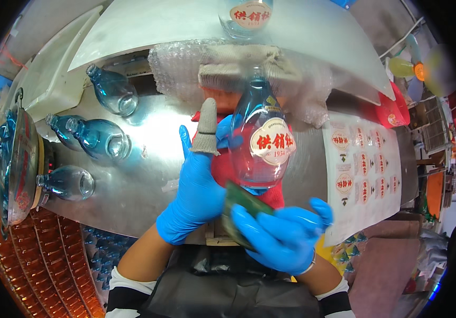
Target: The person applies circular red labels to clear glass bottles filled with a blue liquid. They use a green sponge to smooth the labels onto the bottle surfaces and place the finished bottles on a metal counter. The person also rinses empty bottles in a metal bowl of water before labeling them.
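Steel table [132, 185], labelled blue bottle [260, 143] — left hand [196, 185] fingers behind

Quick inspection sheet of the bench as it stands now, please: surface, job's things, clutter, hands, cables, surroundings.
Surface: shiny metal bench, glare at its middle.
Job's things: blue glass bottle with a round red and white label, lying on a red pad; dark green scraper-like card at its base.
Clutter: four unlabelled blue bottles lying at the left; label sheet at the right; bubble wrap and folded cloth behind.
Hands: left hand, blue glove with a grey finger cot, steadies the bottle; right hand, blue glove, holds the card.
Cables: nothing seen.
Surroundings: crates of bottles lower left; fan upper right.
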`<state>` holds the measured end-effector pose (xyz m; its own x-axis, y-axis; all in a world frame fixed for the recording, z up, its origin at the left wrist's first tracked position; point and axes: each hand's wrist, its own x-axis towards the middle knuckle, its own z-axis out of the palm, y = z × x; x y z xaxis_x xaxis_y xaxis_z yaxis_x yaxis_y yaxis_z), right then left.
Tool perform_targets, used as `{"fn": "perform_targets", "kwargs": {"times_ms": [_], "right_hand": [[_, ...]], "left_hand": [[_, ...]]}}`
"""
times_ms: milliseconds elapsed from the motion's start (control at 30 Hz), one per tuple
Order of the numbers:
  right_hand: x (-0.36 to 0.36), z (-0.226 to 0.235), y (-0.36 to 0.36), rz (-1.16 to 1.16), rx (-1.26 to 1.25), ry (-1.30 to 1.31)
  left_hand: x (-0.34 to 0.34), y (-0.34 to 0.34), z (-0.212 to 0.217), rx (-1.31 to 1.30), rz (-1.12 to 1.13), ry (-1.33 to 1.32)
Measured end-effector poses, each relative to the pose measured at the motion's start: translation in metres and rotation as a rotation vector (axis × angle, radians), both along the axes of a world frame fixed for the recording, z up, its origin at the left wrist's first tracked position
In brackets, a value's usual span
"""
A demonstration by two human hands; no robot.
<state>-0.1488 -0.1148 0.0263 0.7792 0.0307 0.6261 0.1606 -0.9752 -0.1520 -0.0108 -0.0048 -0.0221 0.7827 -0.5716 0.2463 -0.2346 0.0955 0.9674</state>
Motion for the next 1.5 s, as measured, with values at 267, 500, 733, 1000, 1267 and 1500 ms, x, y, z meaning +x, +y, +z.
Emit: {"fn": "perform_targets", "kwargs": {"times_ms": [267, 500, 733, 1000, 1267, 1500], "right_hand": [[0.000, 0.007, -0.002, 0.045, -0.126, 0.064], [0.005, 0.000, -0.024, 0.186, -0.062, 0.023], [0.015, -0.002, -0.089, 0.326, -0.035, 0.057], [0.036, 0.027, -0.089, 0.410, -0.024, 0.027], [0.052, 0.021, -0.083, 0.594, -0.109, 0.028], [0.051, 0.020, -0.088, 0.604, -0.144, 0.105]], "left_hand": [[0.005, 0.008, -0.001, 0.119, -0.032, -0.150], [0.011, 0.011, 0.002, 0.086, -0.106, -0.020], [0.014, 0.010, 0.010, 0.077, -0.076, 0.017], [0.055, 0.001, 0.025, -0.014, -0.302, 0.459], [0.063, -0.035, 0.076, 0.219, -0.311, 0.841], [0.066, -0.038, 0.077, 0.190, -0.297, 0.989]]}}
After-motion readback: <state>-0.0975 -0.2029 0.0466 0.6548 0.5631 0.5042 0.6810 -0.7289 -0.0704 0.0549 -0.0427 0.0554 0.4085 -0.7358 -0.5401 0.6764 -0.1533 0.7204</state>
